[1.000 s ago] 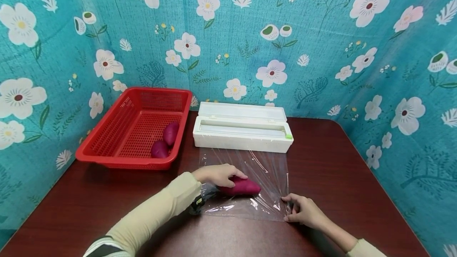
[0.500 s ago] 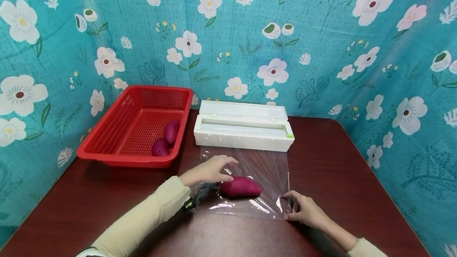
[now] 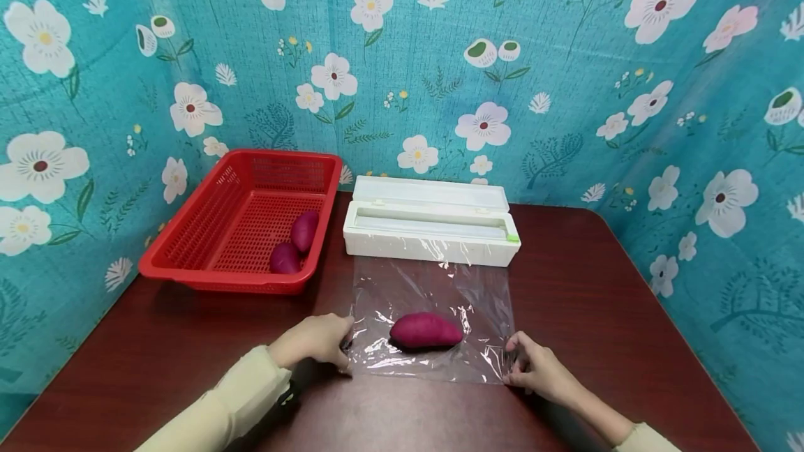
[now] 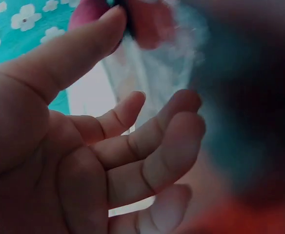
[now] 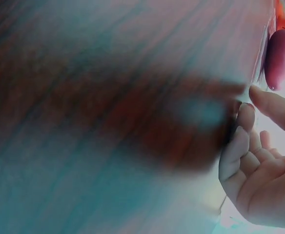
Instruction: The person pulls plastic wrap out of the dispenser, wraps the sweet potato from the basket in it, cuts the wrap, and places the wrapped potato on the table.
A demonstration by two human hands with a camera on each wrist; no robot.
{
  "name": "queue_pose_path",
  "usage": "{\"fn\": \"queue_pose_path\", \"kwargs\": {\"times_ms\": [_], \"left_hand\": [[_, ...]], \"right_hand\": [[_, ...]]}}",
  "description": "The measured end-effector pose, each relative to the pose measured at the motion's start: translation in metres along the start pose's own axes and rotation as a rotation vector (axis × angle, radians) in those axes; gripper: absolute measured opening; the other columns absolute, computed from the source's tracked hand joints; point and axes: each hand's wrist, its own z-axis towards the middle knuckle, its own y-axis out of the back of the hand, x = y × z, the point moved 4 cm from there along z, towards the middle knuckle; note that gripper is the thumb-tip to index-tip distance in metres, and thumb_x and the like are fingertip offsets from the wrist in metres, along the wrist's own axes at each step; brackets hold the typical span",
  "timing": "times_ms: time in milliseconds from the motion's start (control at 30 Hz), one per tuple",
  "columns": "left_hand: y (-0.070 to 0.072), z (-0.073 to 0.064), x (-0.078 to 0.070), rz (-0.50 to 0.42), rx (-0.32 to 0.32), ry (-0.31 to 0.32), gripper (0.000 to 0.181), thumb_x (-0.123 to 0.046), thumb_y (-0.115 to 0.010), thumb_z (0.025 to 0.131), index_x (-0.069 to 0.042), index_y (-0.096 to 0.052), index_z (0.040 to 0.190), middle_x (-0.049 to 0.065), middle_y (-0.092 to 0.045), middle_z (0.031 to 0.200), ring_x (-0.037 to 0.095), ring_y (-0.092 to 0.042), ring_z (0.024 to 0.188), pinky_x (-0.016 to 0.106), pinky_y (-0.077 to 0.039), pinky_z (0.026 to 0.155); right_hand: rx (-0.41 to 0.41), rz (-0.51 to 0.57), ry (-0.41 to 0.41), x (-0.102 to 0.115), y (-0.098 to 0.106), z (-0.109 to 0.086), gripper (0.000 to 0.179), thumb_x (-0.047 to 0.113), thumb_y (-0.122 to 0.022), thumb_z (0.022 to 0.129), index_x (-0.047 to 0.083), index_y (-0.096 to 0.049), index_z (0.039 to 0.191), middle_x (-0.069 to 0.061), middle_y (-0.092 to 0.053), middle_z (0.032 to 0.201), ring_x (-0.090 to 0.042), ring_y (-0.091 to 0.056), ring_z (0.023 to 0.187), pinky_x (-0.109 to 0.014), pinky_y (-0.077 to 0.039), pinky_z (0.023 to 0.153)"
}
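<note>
A purple sweet potato (image 3: 426,330) lies on a sheet of clear plastic wrap (image 3: 433,363) on the table in the head view. The sheet runs out from the front of a white wrap dispenser (image 3: 433,246) whose lid stands raised. My right hand (image 3: 537,370) pinches the sheet's near right corner between thumb and fingers. At the near left edge of the wrap is my left hand (image 3: 314,342), its thumb and loosely bent fingers (image 4: 174,151) apart in the left wrist view. The right wrist view shows the sweet potato (image 5: 281,59) beyond the thumb.
At the back left stands a red perforated basket (image 3: 207,276) with two more purple sweet potatoes (image 3: 304,230) inside. A green slider (image 3: 512,238) sits at the dispenser's right end. Behind the dark red-brown table (image 3: 578,284) hangs a floral curtain (image 3: 402,61).
My left hand has let go of the sweet potato and moved left and nearer, to the wrap's left edge. The sweet potato stays on the sheet. My right hand keeps its pinch at the corner.
</note>
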Motion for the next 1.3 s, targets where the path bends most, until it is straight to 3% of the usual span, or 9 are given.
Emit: {"fn": "queue_pose_path", "kwargs": {"times_ms": [267,400,533,767,1000,1167,1300], "left_hand": [[-0.012,-0.006,0.0,-0.08,0.006,-0.109,0.041,-0.013,-0.083,0.05,-0.017,-0.048,0.071,-0.011,-0.044,0.056,0.007,-0.042,0.051,0.028,-0.034,0.045],[-0.018,-0.005,0.003,-0.146,0.033,-0.158,0.04,-0.007,-0.083,0.05,-0.016,-0.05,0.07,-0.011,-0.046,0.055,0.003,-0.044,0.051,0.023,-0.036,0.046],[-0.021,-0.005,0.005,-0.204,0.034,-0.193,0.037,-0.001,-0.082,0.05,-0.013,-0.052,0.069,-0.01,-0.047,0.054,0.001,-0.044,0.049,0.02,-0.038,0.047],[-0.024,-0.005,0.009,-0.261,-0.012,-0.225,0.029,0.003,-0.079,0.05,-0.01,-0.056,0.061,-0.01,-0.048,0.052,-0.001,-0.043,0.048,0.017,-0.039,0.047],[-0.024,-0.004,0.008,-0.198,-0.018,-0.286,0.023,-0.001,-0.079,0.054,-0.012,-0.059,0.057,-0.013,-0.046,0.051,-0.002,-0.041,0.049,0.015,-0.037,0.047],[-0.022,-0.005,0.004,-0.101,-0.011,-0.343,0.021,-0.003,-0.076,0.058,-0.015,-0.059,0.055,-0.016,-0.044,0.05,-0.001,-0.039,0.049,0.014,-0.034,0.047],[-0.018,-0.006,0.004,-0.064,-0.06,-0.352,0.02,-0.007,-0.071,0.06,-0.019,-0.057,0.054,-0.017,-0.039,0.05,0.0,-0.037,0.05,0.015,-0.031,0.046]], "right_hand": [[0.07,0.068,0.067,0.001,0.0,0.0,0.011,0.003,-0.067,0.076,0.004,-0.056,0.08,0.004,-0.053,0.057,-0.006,-0.047,0.041,-0.026,-0.042,0.036],[0.091,0.083,0.033,0.001,0.002,-0.002,0.003,0.005,-0.065,0.079,0.005,-0.063,0.08,0.004,-0.053,0.057,-0.007,-0.048,0.042,-0.024,-0.04,0.034],[0.117,0.092,-0.015,-0.001,0.005,-0.002,0.008,0.009,-0.062,0.082,0.002,-0.066,0.084,0.002,-0.055,0.058,-0.008,-0.05,0.043,-0.024,-0.039,0.033],[0.161,0.137,-0.013,-0.004,0.005,-0.002,0.015,0.012,-0.058,0.086,-0.002,-0.065,0.083,-0.001,-0.057,0.059,-0.007,-0.05,0.045,-0.026,-0.041,0.034],[0.15,0.166,-0.017,-0.003,0.007,-0.002,0.021,0.006,-0.07,0.074,-0.007,-0.062,0.089,0.005,-0.056,0.066,-0.003,-0.048,0.047,-0.023,-0.04,0.035],[0.131,0.136,0.021,-0.002,0.007,-0.001,0.013,0.003,-0.069,0.074,-0.004,-0.063,0.084,0.004,-0.056,0.063,-0.003,-0.048,0.046,-0.022,-0.039,0.035],[0.102,0.107,0.058,0.012,0.011,0.0,0.003,-0.004,-0.065,0.076,-0.003,-0.064,0.078,-0.003,-0.055,0.057,-0.003,-0.045,0.044,-0.023,-0.039,0.034]]}}
